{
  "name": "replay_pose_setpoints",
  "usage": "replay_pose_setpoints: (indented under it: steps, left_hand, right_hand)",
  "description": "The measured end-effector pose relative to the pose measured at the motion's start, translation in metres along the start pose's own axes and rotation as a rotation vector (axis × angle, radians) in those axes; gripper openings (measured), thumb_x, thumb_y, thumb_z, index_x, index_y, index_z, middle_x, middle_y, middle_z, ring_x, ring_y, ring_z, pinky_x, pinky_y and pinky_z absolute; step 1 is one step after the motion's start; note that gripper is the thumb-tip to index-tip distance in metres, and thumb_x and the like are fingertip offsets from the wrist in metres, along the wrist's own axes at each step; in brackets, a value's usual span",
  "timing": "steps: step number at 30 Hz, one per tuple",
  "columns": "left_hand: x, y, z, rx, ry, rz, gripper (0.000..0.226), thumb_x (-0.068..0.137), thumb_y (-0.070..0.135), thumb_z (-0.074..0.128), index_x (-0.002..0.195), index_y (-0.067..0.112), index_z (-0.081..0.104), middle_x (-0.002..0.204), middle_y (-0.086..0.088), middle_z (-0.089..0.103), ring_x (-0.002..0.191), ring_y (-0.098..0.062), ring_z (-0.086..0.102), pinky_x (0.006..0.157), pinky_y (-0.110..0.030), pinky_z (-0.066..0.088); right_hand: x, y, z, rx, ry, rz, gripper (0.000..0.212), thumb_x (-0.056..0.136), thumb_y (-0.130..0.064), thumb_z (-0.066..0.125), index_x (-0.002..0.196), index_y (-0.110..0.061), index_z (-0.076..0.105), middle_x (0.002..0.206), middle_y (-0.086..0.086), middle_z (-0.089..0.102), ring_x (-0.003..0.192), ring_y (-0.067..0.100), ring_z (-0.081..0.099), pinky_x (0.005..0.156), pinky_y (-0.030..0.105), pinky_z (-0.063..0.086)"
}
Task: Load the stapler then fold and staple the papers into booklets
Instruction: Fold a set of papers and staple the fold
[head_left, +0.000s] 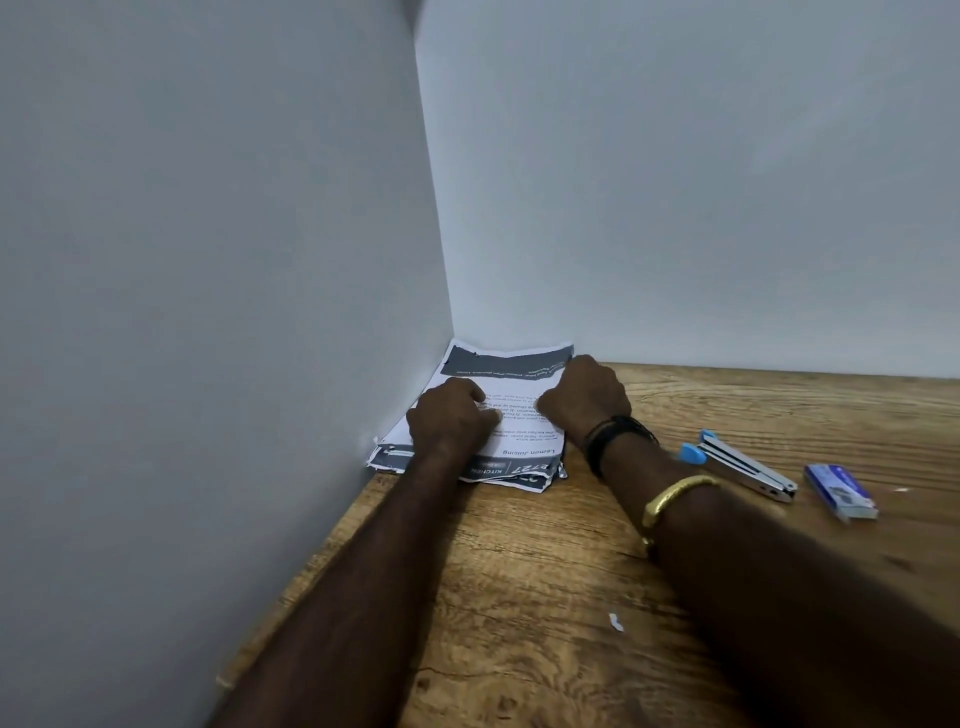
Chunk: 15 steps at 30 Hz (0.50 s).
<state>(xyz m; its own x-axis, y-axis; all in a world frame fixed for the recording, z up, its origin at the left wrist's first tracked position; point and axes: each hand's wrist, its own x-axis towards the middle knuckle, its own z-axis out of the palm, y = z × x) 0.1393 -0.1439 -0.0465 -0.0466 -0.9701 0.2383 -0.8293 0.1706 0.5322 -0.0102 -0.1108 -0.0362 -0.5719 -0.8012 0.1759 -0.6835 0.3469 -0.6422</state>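
A stack of printed papers (511, 387) with dark header bands lies in the corner of the wooden table, against both walls. My left hand (451, 413) rests on the stack's left side with curled fingers touching the top sheet. My right hand (584, 397) sits on the stack's right side, fingers curled down on the paper; whether either hand pinches a sheet is hidden. A metal stapler (745, 470) with blue ends lies swung open on the table right of my right wrist. A small blue staple box (839, 491) lies further right.
Grey walls (208, 260) close off the table on the left and at the back. The wooden table (519, 597) stretches toward me, with a tiny white paper scrap (616, 621) near the middle and another (901, 489) past the staple box.
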Motion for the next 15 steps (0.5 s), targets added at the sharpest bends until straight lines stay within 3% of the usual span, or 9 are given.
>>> replay_pose_setpoints:
  steps: [4,8,10,12,15]
  left_hand:
    - [0.000,-0.002,0.000,-0.012,0.019,0.019,0.038,0.084,0.045,0.075,0.118,0.028,0.071,0.129,0.000,0.069,0.124,-0.024,0.061,0.106,-0.037,0.046]
    - [0.001,-0.003,-0.003,-0.100,0.110,-0.002,0.034,0.091,0.041,0.068,0.122,0.027,0.069,0.131,-0.002,0.068,0.125,-0.026,0.060,0.106,-0.036,0.046]
    - [0.002,-0.004,-0.005,-0.157,0.156,-0.018,0.034,0.093,0.036,0.065,0.124,0.023,0.068,0.134,-0.004,0.067,0.126,-0.028,0.059,0.107,-0.036,0.045]
    - [0.002,-0.004,-0.007,-0.202,0.184,-0.035,0.035,0.094,0.033,0.064,0.127,0.020,0.066,0.135,-0.007,0.066,0.127,-0.031,0.058,0.107,-0.037,0.044]
    - [0.002,-0.003,-0.010,-0.306,0.184,-0.069,0.035,0.096,0.028,0.062,0.129,0.019,0.064,0.135,-0.009,0.065,0.127,-0.032,0.057,0.105,-0.035,0.043]
  right_hand:
    - [0.001,0.002,0.001,0.140,0.046,-0.021,0.037,0.084,-0.018,0.071,0.121,-0.018,0.063,0.126,0.011,0.066,0.114,0.036,0.063,0.087,0.035,0.050]
    - [0.005,0.007,-0.001,0.263,0.049,0.002,0.018,0.084,-0.026,0.074,0.098,-0.016,0.073,0.111,0.009,0.074,0.106,0.033,0.068,0.076,0.027,0.046]
    - [0.008,0.010,-0.005,0.351,0.057,0.031,0.015,0.085,-0.026,0.072,0.093,-0.014,0.073,0.109,0.011,0.075,0.105,0.034,0.068,0.079,0.028,0.050]
    - [0.008,0.015,-0.009,0.467,0.071,0.050,0.018,0.087,-0.020,0.072,0.104,-0.015,0.067,0.114,0.010,0.071,0.108,0.033,0.066,0.089,0.036,0.055]
    - [0.003,0.027,-0.019,0.638,0.075,0.058,0.032,0.088,-0.014,0.072,0.112,-0.021,0.052,0.109,0.008,0.067,0.099,0.028,0.066,0.085,0.039,0.057]
